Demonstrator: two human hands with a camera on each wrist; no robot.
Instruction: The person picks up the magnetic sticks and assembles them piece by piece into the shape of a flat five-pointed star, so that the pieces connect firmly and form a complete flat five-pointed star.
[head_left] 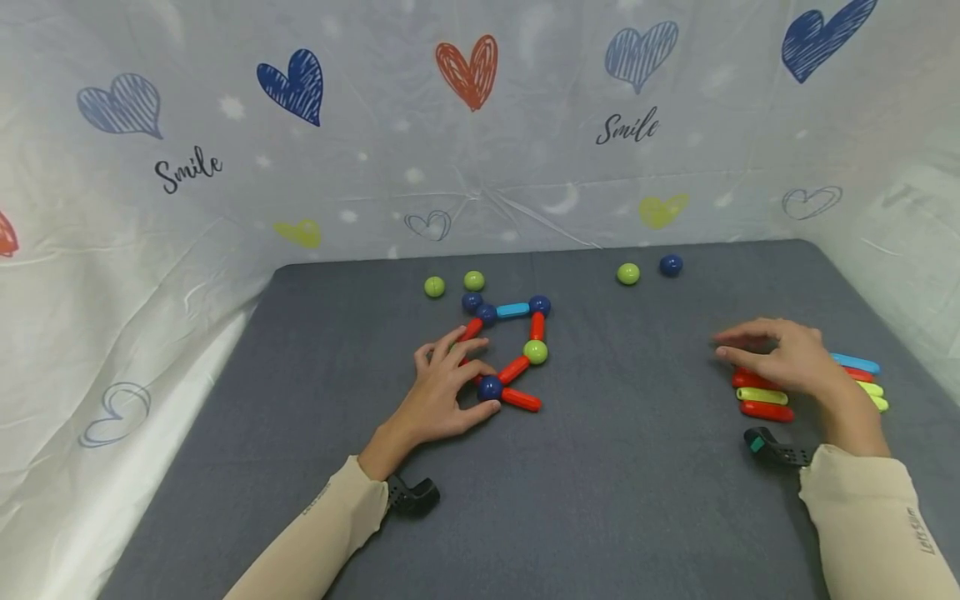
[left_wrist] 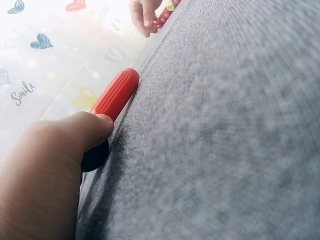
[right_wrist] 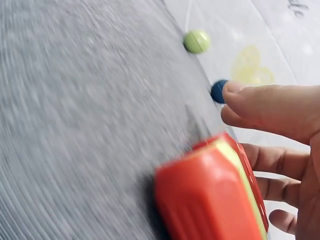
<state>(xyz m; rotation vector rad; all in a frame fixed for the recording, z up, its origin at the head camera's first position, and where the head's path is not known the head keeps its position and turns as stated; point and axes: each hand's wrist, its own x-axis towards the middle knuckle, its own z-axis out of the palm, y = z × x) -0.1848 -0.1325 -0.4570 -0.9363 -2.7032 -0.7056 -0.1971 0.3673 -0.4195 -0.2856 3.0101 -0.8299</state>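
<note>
My left hand (head_left: 441, 398) pinches a dark blue ball (head_left: 490, 387) between thumb and fingers at the near corner of a shape of magnetic rods and balls. From that ball a loose-ended red rod (head_left: 521, 400) points right; it also shows beyond my thumb in the left wrist view. Another red rod (head_left: 514, 369) leads to a green ball (head_left: 536, 352). A light blue rod (head_left: 513, 310) forms the far side between blue balls. My right hand (head_left: 787, 354) hovers over a group of rods, fingers loosely bent and holding nothing; a red rod (head_left: 767, 411) lies nearest me there.
At the far edge lie a green ball (head_left: 628, 273) and a blue ball (head_left: 671, 265). Two more green balls, one of them (head_left: 434, 287) further left, lie behind the shape. A patterned cloth (head_left: 480, 158) hangs behind the grey table (head_left: 637, 500).
</note>
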